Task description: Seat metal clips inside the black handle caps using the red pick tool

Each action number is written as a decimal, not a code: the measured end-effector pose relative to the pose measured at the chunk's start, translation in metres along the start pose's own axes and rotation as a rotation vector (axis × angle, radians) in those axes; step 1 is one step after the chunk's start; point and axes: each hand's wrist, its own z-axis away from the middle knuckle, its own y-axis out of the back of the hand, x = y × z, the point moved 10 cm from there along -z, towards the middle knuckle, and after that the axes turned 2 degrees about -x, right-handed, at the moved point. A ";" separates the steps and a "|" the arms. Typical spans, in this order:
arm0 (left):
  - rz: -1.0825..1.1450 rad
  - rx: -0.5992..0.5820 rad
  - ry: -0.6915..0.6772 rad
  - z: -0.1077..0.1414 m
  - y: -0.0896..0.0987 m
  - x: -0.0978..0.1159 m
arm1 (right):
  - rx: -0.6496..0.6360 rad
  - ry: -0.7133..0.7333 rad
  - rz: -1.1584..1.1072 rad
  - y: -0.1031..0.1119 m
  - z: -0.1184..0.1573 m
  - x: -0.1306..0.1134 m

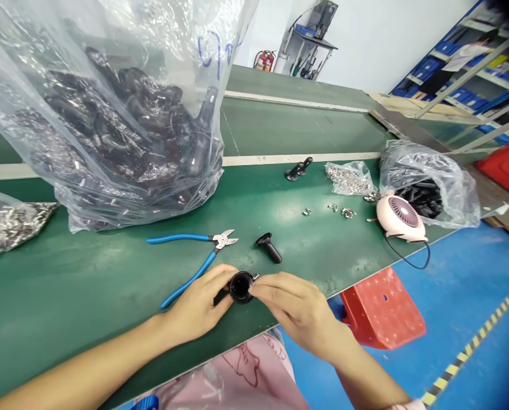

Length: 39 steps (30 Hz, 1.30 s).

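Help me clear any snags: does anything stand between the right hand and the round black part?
Nothing visible does: the right hand has its fingertips at the rim of the round black part, which the left hand holds. The blue-handled cutters lie beyond the left hand, off that path.

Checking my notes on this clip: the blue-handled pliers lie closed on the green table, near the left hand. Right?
Not quite: in the head view the pliers lie open, but they are on the green table near the left hand.
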 end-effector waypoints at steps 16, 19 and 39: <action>0.041 -0.012 -0.008 0.003 -0.002 -0.003 | -0.179 0.045 0.259 -0.029 -0.023 -0.013; 0.043 -0.013 0.001 0.003 -0.003 -0.005 | -0.128 0.031 0.225 -0.024 -0.026 -0.009; -0.019 -0.022 0.002 0.002 -0.001 -0.005 | -0.302 -0.068 0.365 -0.020 -0.031 0.001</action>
